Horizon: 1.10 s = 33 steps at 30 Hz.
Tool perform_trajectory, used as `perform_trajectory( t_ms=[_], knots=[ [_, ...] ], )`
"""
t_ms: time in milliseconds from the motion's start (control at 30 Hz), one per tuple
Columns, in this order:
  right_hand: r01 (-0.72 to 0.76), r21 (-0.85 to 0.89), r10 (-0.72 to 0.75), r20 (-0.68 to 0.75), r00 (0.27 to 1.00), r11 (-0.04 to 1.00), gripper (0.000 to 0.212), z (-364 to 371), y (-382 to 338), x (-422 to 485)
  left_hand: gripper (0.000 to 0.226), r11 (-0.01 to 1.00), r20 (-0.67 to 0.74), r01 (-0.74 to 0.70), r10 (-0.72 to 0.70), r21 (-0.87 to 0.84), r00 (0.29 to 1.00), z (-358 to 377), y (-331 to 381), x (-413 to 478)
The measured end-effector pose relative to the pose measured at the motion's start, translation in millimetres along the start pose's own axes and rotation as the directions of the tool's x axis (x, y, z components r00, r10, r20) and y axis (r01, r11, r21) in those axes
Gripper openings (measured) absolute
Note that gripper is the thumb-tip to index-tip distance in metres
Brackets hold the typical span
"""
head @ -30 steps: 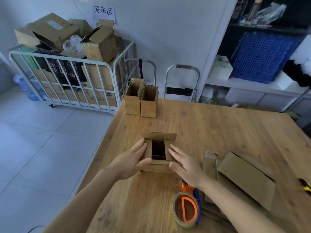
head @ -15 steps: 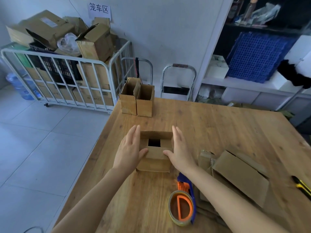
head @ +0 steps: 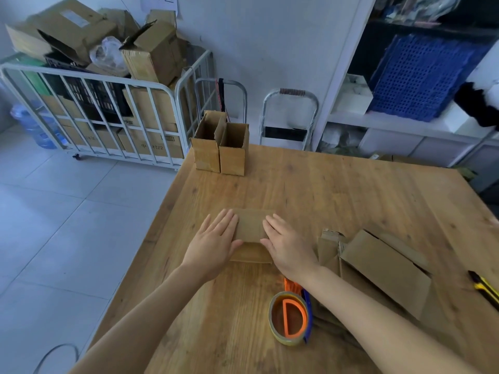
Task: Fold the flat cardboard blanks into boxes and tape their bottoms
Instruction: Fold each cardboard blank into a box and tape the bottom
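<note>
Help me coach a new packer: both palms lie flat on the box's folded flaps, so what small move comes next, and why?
Probably hold the flaps of the box down with the left hand and reach the right hand back to the tape dispenser by its wrist. The flaps look closed under both flat palms, no tape shows on them, and the dispenser lies untouched.

Three boxes (head: 249, 230) (head: 206, 155) (head: 232, 160) (two standing apart); one tape dispenser (head: 286, 319); one knife (head: 484, 288)
</note>
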State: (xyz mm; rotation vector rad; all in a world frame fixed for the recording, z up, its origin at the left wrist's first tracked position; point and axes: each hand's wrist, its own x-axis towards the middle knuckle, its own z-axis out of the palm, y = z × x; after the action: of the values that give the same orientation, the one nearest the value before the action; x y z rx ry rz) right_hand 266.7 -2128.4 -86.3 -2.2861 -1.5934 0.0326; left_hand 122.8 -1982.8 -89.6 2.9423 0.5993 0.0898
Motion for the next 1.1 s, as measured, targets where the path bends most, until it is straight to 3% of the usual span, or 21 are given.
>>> perform_trajectory(
  t_ms=[133, 200, 367, 467, 533, 600, 667, 733, 800, 900, 967, 1100],
  knots=[
    [-0.001, 0.015, 0.001, 0.007, 1.0, 1.0, 0.048, 5.0, 2.0, -4.2, 0.069, 0.998, 0.013, -0.008, 0.008, 0.057, 1.0, 6.3, -2.6, -6.8],
    [-0.028, 0.042, 0.027, 0.018, 0.999, 0.999, 0.047, 7.6, 1.0, -3.6, 0.075, 0.999, 0.042, -0.004, 0.002, 0.044, 0.999, 4.9, -1.0, -7.0],
    [-0.12, 0.191, 0.089, 0.164, 0.982, 0.974, 0.047, -11.1, 3.1, 0.1, 0.078, 0.997, 0.074, -0.009, 0.003, 0.082, 0.997, -1.8, 1.4, -6.2],
    [-0.269, 0.234, 0.241, 0.141, 0.96, 0.934, 0.043, -26.5, 7.1, -11.9, 0.078, 0.995, 0.107, 0.006, -0.017, 0.101, 0.994, -5.4, 1.4, -6.4],
    [-0.447, 0.226, 0.426, 0.135, 0.894, 0.866, 0.039, -30.3, 11.9, -28.6, 0.079, 0.995, 0.119, 0.009, -0.02, 0.096, 0.993, -6.8, 2.2, -7.1],
    [-0.587, 0.145, 0.553, 0.218, 0.804, 0.797, 0.033, -31.3, 17.0, -45.0, 0.08, 0.996, 0.121, 0.009, -0.02, 0.086, 0.992, -6.7, 2.8, -7.0],
    [-0.639, 0.055, 0.582, 0.357, 0.731, 0.768, 0.024, -32.2, 18.5, -60.1, 0.082, 0.998, 0.117, 0.013, -0.02, 0.054, 0.993, -6.0, 3.2, -6.6],
    [-0.65, 0.018, 0.57, 0.462, 0.679, 0.76, 0.031, -31.7, 15.2, -73.6, 0.085, 1.0, 0.108, 0.022, -0.022, 0.006, 0.994, -4.8, 3.4, -6.9],
    [-0.68, -0.003, 0.582, 0.52, 0.625, 0.733, 0.037, -22.8, 10.6, -86.0, 0.087, 0.999, 0.108, 0.021, -0.018, -0.027, 0.994, -4.5, 3.7, -7.6],
    [-0.747, -0.004, 0.632, 0.535, 0.56, 0.665, 0.029, -3.7, 6.0, -98.6, 0.087, 0.998, 0.098, 0.017, -0.011, -0.059, 0.995, -4.9, 4.4, -8.4],
    [-0.813, 0.051, 0.671, 0.536, 0.513, 0.58, 0.033, 6.2, 6.1, -104.3, 0.087, 0.998, 0.09, 0.009, -0.003, -0.065, 0.996, -5.8, 5.0, -8.5],
    [-0.924, 0.338, 0.674, 0.642, 0.367, 0.181, 0.039, 13.3, -1.5, -111.1, 0.091, 0.995, 0.098, 0.02, -0.01, -0.098, 0.995, -5.0, 2.8, -8.0]
  ],
)
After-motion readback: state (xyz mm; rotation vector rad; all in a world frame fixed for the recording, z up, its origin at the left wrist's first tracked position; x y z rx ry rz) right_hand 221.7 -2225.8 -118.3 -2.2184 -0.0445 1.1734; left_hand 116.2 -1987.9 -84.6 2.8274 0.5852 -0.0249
